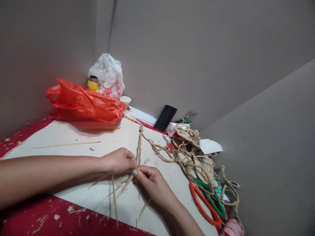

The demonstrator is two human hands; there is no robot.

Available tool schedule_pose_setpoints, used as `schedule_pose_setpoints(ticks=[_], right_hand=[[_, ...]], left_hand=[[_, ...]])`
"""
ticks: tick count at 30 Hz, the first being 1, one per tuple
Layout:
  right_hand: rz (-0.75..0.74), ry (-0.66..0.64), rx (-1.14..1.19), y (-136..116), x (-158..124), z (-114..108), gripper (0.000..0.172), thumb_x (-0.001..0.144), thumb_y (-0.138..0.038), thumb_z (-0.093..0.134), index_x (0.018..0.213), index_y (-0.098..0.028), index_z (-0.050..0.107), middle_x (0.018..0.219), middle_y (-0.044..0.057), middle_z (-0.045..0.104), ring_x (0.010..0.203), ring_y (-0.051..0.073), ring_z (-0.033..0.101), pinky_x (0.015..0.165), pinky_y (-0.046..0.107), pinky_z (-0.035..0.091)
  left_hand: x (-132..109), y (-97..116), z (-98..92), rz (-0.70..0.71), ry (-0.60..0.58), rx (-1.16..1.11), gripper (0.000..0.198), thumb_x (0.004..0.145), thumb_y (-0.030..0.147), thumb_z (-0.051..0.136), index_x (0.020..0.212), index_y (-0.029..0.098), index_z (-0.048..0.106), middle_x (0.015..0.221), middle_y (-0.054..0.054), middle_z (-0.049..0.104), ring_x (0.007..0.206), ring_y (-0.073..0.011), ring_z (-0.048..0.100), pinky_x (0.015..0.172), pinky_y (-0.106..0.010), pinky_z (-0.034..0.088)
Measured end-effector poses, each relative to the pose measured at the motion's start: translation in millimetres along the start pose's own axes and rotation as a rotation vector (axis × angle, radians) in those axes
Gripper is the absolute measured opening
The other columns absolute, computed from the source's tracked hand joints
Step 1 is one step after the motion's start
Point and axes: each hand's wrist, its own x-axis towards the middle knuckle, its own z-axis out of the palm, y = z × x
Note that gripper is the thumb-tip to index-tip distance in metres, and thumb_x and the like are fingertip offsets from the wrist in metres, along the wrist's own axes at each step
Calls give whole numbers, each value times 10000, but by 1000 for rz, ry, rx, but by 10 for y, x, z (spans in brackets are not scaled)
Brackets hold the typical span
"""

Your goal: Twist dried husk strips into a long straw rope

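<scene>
A tan braided straw cord (139, 147) runs up the white board (123, 139) from between my hands, its far end tied in a knot. My left hand (120, 161) is closed just left of the braid, fingers curled; what they pinch is mostly hidden. From the right side, my right hand (149, 180) pinches the lower end of the braid between thumb and fingers. Loose straw strands (114, 200) fan out below both hands toward the front edge of the board.
An orange plastic bag (86, 105) lies at the back left, near a yellow jar (93, 83), white bag (108, 75) and paper cup (125, 101). A phone (165, 118) leans at the back. Rope coils (201, 167) and orange-and-green-handled scissors (205, 205) are at right.
</scene>
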Motion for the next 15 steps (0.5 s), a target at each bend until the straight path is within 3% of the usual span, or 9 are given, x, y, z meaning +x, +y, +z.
schedule_pose_setpoints(ticks=[5,11,15], right_hand=[[26,12,12,29,9,-3,481,781,-529,555,510,-175,373,538,-50,244,513,80,205,464,237,168],[186,-87,286,51,-13,-3,392,761,-518,604,660,-141,567,438,-82,311,405,54,194,415,231,98],[240,-110,396,43,-13,33,373,772,-497,593,725,-127,610,411,-93,321,365,42,172,383,219,79]], left_hand=[[26,-37,48,41,49,-19,159,651,305,549,625,149,537,484,54,455,451,-65,341,452,-195,246],[-1,-7,48,71,68,53,114,661,263,505,635,153,526,492,43,481,448,-74,353,436,-196,242],[-37,23,43,87,95,158,112,684,230,465,654,153,540,506,30,506,462,-84,383,453,-200,265]])
